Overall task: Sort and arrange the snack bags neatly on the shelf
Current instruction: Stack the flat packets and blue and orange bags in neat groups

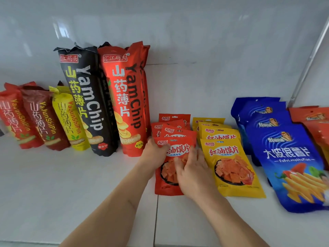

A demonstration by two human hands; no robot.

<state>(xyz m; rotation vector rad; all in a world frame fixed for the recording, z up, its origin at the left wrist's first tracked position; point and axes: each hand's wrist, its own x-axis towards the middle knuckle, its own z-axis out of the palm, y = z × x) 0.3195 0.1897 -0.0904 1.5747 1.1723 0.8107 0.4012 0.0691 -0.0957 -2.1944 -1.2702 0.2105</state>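
— Two hands on one bag, was it? Which one?

— Both were on the front red bag (170,168), the one lying flat at the head of the red stack (173,124). My left hand (154,152) held its upper left corner, fingers curled over the edge. My right hand (191,172) lay across the picture on its front, fingers spread and bent onto the film; whether it was pinching or only pressing, I could not tell.

— How did the bag lie from you?

— Straight ahead, directly under both hands, its long axis running away from me toward the back wall (213,41), top edge farthest. It sat a little askew against the red bags behind it. My right hand covered more of it; my left was at the far corner, just beside the tall red yam chip bag (127,104).

— And the neighbours?

— The yellow stack (229,157) lay just to the right, its front bag touching or almost touching the red one's right edge. The blue bags (288,157) were farther right, well apart from my hands. I judged the next move as a small twist to square it on the white shelf (71,184), without nudging the yellow row.
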